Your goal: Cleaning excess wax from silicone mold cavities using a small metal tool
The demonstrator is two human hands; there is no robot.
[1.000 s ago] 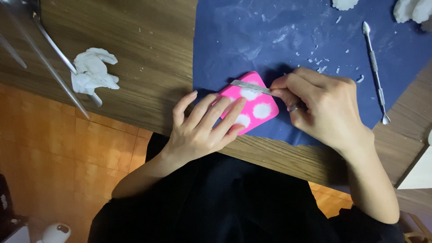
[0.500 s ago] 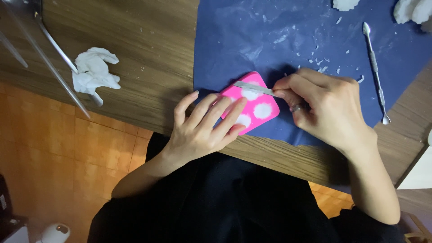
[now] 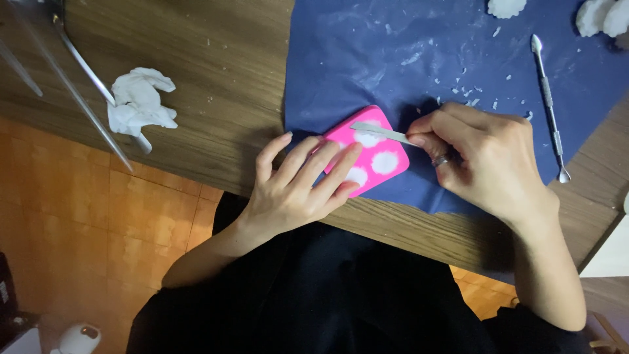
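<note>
The right hand point(image 3: 488, 160) holds a thin flat metal blade point(image 3: 383, 132) in a pinch grip, thumb and fingertips pressed together on its near end. The blade lies nearly flat across the top face of the pink mould point(image 3: 367, 154), its free end reaching over the upper cavities. This low angle suits scraping level with the mould face.

The left hand point(image 3: 295, 187) lies with fingers spread and extended, palm down, fingertips pressing the left part of the mould. It grips nothing; the flat pressure appears to keep the mould from sliding under the blade.

The mould rests on a dark blue sheet point(image 3: 419, 46), close to the near edge of the wooden bench point(image 3: 216, 78). Its visible cavities are filled with a white material, roughly flush with the pink surface; further cavities are hidden under the left fingers.

White crumbs are scattered on the sheet just beyond the right hand. A double-ended metal sculpting tool point(image 3: 548, 98) lies on the sheet to the right, untouched. White moulded pieces point(image 3: 599, 16) sit at the far edge. A crumpled white wad point(image 3: 139, 101) lies on the bare bench, well apart to the left.
</note>
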